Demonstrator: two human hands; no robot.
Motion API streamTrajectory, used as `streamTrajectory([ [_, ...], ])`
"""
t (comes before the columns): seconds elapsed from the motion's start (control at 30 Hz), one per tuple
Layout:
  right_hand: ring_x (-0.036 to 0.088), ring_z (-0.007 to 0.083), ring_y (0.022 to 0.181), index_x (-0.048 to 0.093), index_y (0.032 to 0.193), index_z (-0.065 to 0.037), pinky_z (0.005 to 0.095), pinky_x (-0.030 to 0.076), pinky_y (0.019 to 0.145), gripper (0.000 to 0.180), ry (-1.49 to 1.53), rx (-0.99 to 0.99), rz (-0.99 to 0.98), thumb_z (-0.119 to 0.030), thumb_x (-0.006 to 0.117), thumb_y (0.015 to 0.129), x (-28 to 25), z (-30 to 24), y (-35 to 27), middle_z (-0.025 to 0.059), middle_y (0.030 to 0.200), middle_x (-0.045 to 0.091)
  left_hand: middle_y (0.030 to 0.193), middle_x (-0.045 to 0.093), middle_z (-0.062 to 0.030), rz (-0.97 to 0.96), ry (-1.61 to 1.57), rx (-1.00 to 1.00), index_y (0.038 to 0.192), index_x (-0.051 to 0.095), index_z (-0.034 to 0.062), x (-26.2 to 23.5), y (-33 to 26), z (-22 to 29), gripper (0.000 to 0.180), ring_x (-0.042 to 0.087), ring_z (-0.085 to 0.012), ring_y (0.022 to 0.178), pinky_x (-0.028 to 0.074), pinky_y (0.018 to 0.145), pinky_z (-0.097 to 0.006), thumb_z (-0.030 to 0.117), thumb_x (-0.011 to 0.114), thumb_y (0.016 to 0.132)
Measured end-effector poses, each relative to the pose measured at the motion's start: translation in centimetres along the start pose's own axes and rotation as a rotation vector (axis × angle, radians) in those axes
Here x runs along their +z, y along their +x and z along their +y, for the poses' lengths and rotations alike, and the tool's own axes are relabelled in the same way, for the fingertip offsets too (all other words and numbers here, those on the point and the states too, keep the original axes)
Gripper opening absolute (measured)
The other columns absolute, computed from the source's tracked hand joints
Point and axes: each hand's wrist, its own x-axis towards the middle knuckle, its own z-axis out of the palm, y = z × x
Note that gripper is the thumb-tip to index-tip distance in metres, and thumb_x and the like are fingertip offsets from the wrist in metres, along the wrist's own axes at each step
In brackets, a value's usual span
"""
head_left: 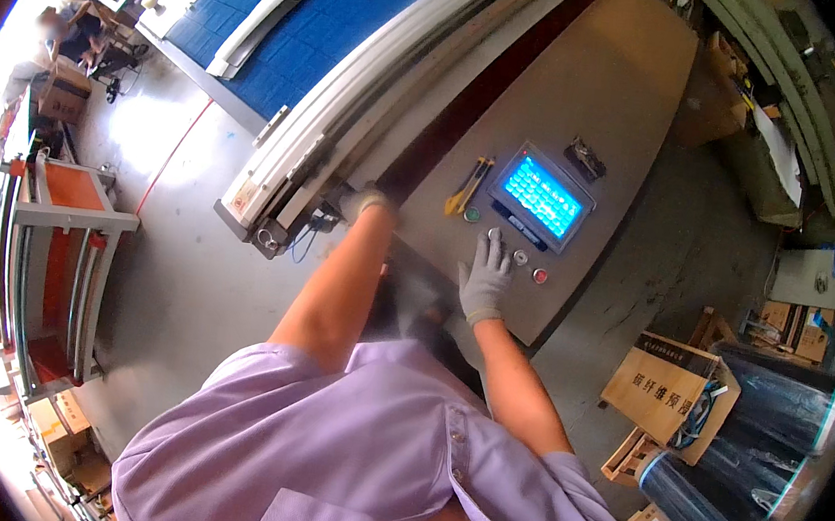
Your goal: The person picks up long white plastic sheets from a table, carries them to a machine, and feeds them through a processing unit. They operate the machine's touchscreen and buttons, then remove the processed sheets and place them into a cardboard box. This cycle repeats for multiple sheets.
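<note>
My right hand (486,279), in a pale grey glove, lies over the brown-grey machine top (574,95) with its fingers stretched out. One fingertip touches or nearly touches a round push button (494,234) below a lit blue touchscreen (542,198). Beside that hand sit a white-rimmed button (520,257) and a red one (540,275); a green button (472,215) is farther left. My left hand (369,202), also gloved, reaches to the end of the long white machine beam (354,84). Its fingers are small and partly hidden, so their grip is unclear.
Left of the screen lies a yellow cutter knife (467,187); a dark small object (585,159) lies above it. A blue cutting bed (258,34) extends beyond the beam. Film-wrapped rolls (705,509) and a cardboard box (662,385) stand right. Far left, a person (78,32) sits.
</note>
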Motion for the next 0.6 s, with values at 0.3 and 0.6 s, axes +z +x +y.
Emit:
streamTrajectory([
  [0.3,0.046,0.0352,0.118,0.043,0.134,-0.009,0.0489,0.034,0.102,0.06,0.206,0.08,0.204,-0.021,0.067,0.08,-0.6,-0.5,2.9,0.0162,0.131,0.046,0.091,0.055,-0.0059,0.203,-1.489,0.134,0.103,0.053,0.007,5.7,5.1,-2.3,0.025,0.054,-0.0212,0.077,0.045,0.069,-0.033,0.027,0.059,0.089],
  [0.6,0.054,0.0303,0.114,0.06,0.117,-0.006,0.0408,0.041,0.097,0.04,0.151,-0.401,0.446,-0.01,0.068,0.078,-9.4,-5.8,20.9,0.0159,0.118,0.059,0.085,0.062,-0.0023,0.216,-1.631,0.574,0.1,0.061,0.002,-6.0,-14.3,-1.0,0.03,0.052,-0.0091,0.069,0.043,0.063,-0.024,0.024,0.07,0.082],
])
